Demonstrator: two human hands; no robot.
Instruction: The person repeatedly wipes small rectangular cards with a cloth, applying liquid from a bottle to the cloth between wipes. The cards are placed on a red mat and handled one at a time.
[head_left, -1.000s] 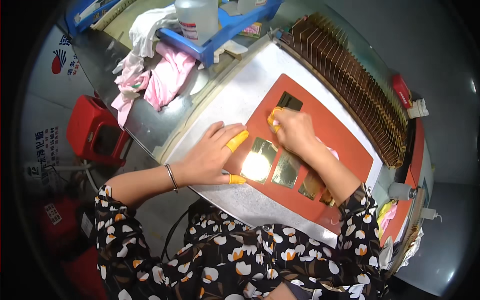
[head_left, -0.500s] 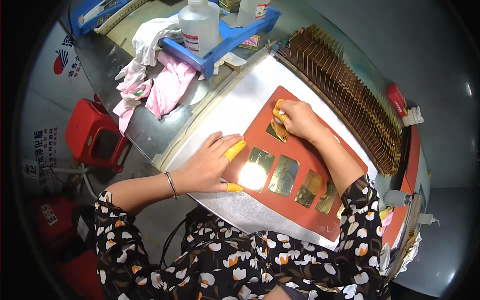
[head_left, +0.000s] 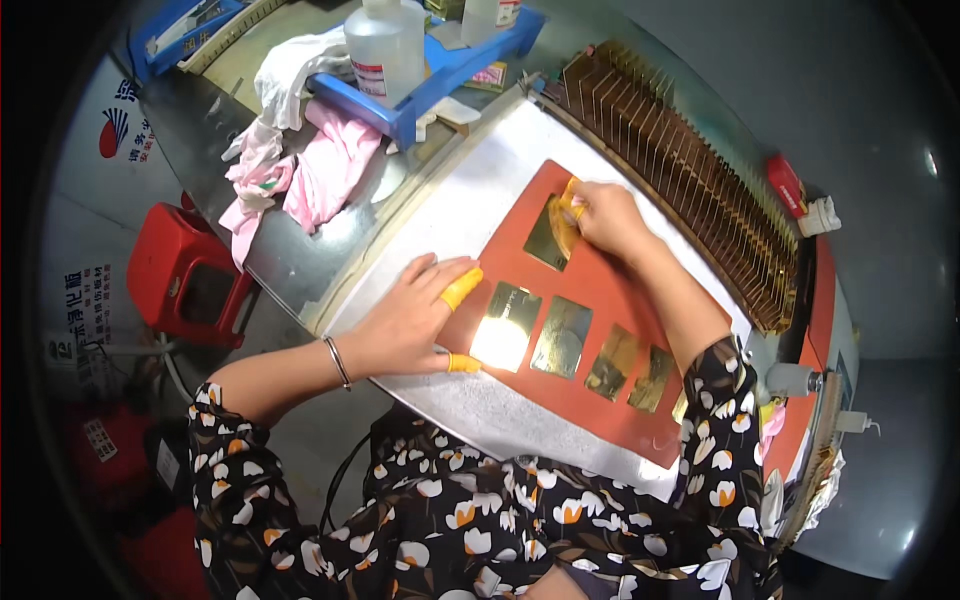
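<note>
A row of shiny gold metal plates (head_left: pixel 562 338) lies along the near side of a reddish-brown mat (head_left: pixel 598 285). The leftmost of these throws back a bright glare. Farther off, a single gold plate (head_left: pixel 543 238) rests on the mat, and my right hand (head_left: pixel 612 220) is at its right edge. That hand's fingers, in yellow finger covers, are pinched together; what they hold, if anything, is hidden. My left hand (head_left: pixel 418 312) lies at the mat's left edge with fingers and thumb apart, beside the glaring plate and holding nothing. Yellow covers sit on its forefinger and thumb.
Behind the mat stands a long slotted rack (head_left: pixel 680 180) of upright gold plates. At the far left are a blue tray (head_left: pixel 400 125), a clear bottle (head_left: pixel 385 50) and pink and white cloths (head_left: pixel 335 165). A red stool (head_left: pixel 190 270) stands left of the table.
My right hand has slid right across the far plate to its edge, so more of that plate shows. My left hand keeps its place by the mat. The whole view has shifted slightly.
</note>
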